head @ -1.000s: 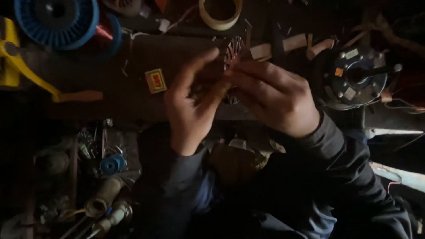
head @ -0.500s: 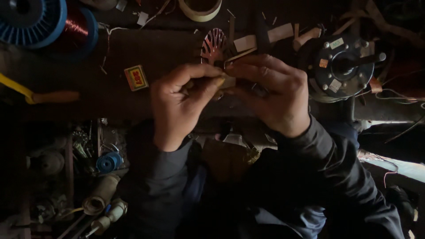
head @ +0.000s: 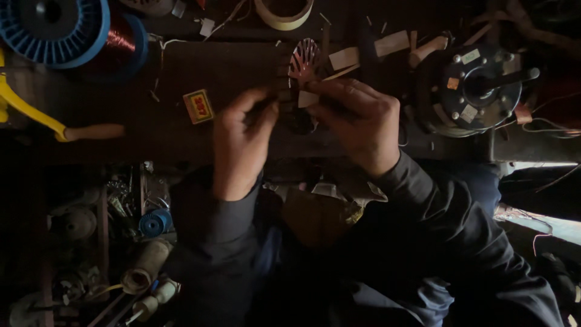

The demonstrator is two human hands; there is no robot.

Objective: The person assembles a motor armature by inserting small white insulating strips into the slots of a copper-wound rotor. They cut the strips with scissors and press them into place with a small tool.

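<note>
The bench [head: 181, 130] is being crowded along its far edge: a blue wire spool [head: 54, 24] is sitting at the far left, a round motor housing [head: 478, 88] at the right, a tape roll [head: 284, 11] at the top. Bare wood is being left open only between the spool and the hands, where a small matchbox [head: 198, 106] is lying. The slotted rotor core [head: 302, 60] is being held upright at mid-bench. The right hand [head: 357, 124] is being curled around its near side, fingers pinching a pale paper strip [head: 307, 99]. The left hand [head: 242, 142] is being kept half closed, fingertips touching the core's left edge.
</note>
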